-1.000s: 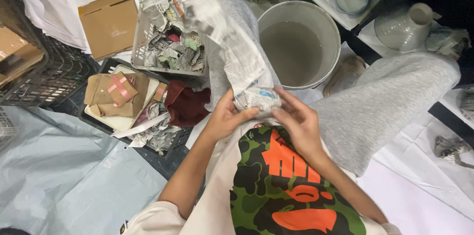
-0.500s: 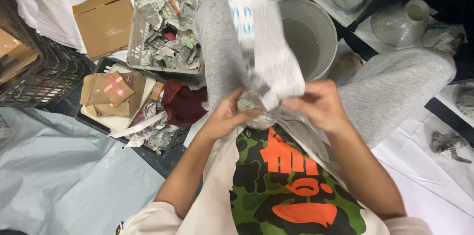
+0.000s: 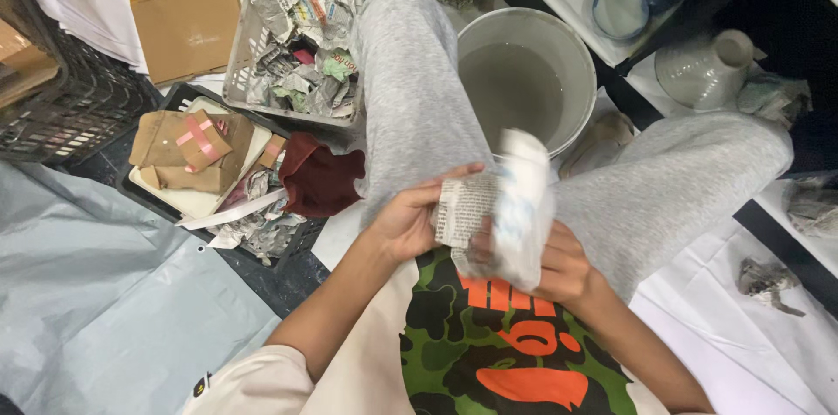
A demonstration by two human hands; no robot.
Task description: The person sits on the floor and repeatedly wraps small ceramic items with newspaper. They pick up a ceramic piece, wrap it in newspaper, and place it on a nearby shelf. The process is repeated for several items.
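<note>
Newspaper sheet [image 3: 506, 205] that stood raised over the bucket [image 3: 524, 75] half a second ago is now pulled down into the lap. Left hand [image 3: 410, 219] fingers clench its printed edge, right hand [image 3: 559, 267] grips from underneath, between the grey-trousered knees. Basket [image 3: 253, 40] of crumpled paper sits further left.

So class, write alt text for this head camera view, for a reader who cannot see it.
A seated person's left hand and right hand hold a wad of newspaper in their lap. Ahead stand a grey bucket and a basket of crumpled newspaper.
</note>
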